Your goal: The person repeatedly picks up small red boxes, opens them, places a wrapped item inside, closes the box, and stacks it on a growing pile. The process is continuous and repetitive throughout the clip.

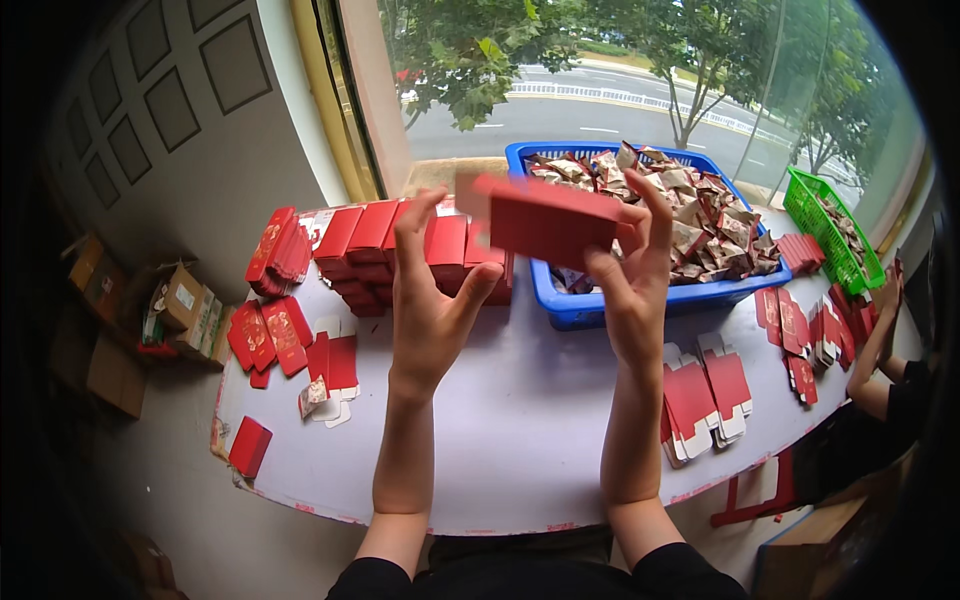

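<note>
A red cardboard box (555,225) is held up in my right hand (637,277), gripped at its right end between thumb and fingers. Its left end has a pale flap standing out, blurred by motion. My left hand (439,300) is raised to the left of the box, thumb and fingers spread, with nothing in it. Behind the left hand, a stack of red boxes (356,232) stands on the white table (510,435). Beyond the right hand sits a blue plastic basket (570,301) heaped with small printed sachets (682,232).
Flat red cartons (690,397) lie at right, red printed envelopes (262,337) at left. Near them are a single sachet (313,396) and a red box (250,446). A green basket (825,232) stands at far right, beside another person's arm (874,337). A window lies behind the table.
</note>
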The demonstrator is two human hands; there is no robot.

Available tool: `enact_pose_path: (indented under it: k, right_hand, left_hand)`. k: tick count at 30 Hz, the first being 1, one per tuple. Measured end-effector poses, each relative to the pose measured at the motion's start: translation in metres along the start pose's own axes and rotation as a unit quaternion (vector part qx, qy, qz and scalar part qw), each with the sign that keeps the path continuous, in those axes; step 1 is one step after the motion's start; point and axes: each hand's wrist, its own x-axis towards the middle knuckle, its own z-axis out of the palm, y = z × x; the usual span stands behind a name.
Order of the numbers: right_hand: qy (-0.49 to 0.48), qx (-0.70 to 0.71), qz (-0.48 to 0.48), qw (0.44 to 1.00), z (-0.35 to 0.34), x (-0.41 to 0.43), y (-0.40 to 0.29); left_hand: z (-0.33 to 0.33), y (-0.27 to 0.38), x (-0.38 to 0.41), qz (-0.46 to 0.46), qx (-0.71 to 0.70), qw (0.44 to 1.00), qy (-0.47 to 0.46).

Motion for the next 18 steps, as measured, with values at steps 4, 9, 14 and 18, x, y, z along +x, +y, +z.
enact_pose_path:
  k: [4,9,14,18]
  right_hand:
    - [0.029,0.129,-0.010,0.991,0.000,0.003,0.004]
    - [-0.178,-0.078,0.088,0.977,0.007,-0.004,0.006]
    - [-0.257,-0.301,0.014,0.918,-0.011,-0.001,0.011]
    - [-0.145,-0.532,0.037,0.833,-0.055,0.005,0.021]
  left_hand:
    - [0.018,-0.002,0.000,-0.062,-0.238,0.969,0.032]
    - [0.030,0.001,-0.005,-0.134,-0.421,0.896,-0.045]
    - [0.016,-0.011,0.001,-0.156,-0.343,0.926,0.007]
    - [0.003,-0.012,0.007,-0.136,-0.277,0.951,0.020]
